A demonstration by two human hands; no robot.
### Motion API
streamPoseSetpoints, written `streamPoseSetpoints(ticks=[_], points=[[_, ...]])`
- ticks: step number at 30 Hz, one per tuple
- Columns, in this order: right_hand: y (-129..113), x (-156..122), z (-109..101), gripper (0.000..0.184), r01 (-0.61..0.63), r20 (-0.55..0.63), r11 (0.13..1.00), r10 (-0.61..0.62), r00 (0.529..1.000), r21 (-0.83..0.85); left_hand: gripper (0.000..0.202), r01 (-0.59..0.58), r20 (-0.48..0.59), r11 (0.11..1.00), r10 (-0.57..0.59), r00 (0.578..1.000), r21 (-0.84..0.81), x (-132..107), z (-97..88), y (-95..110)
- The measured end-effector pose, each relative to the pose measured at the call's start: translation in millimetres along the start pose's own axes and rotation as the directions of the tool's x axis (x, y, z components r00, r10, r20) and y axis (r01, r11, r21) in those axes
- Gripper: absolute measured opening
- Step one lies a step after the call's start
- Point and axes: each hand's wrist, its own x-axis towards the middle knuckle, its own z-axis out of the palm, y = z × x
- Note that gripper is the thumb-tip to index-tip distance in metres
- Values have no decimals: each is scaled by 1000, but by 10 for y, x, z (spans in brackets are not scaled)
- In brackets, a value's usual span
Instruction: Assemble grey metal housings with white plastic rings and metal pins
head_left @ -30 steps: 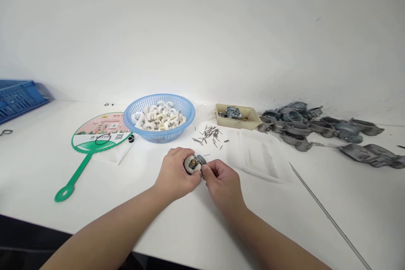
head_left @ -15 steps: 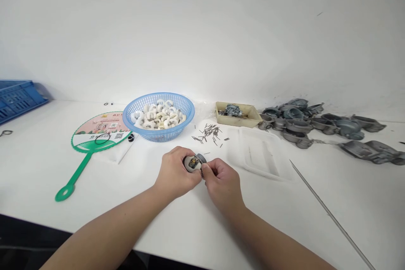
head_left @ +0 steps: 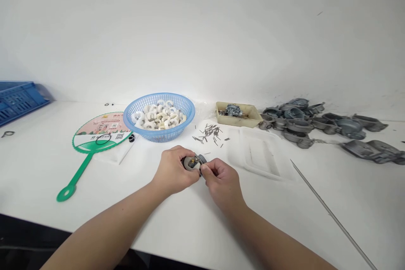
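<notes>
Round grey-and-white metal part [head_left: 193, 162], above the middle of the tabletop [head_left: 316, 206], clasped by the curled left grip [head_left: 175, 169] and pinched at its edge by the right grip [head_left: 222, 186]; white rings [head_left: 158, 114] in a blue plastic basket [head_left: 186, 107], loose steel pins [head_left: 208, 132] and grey cast housings [head_left: 294, 125] lying in quantity beyond.

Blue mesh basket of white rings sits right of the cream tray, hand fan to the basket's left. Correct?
No. The head view shows the blue mesh basket of white rings left of the cream tray, not right of it. The hand fan is to the basket's left.
</notes>
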Motion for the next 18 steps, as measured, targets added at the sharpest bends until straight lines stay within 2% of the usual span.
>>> streamPoseSetpoints(ticks=[6, 14, 18], points=[[35, 36, -25, 24, -3, 38, 999, 1, 999, 52, 22, -47, 42, 998, 49, 998, -29, 14, -27, -31], [32, 55, -35, 23, -19, 72, 999, 16, 997, 43, 23, -80, 7, 995, 81, 997, -52, 8, 14, -33], [10, 24, -24, 20, 1, 30, 1000, 0, 1000, -14, 23, -77, -30, 996, 76, 997, -49, 5, 52, -34]])
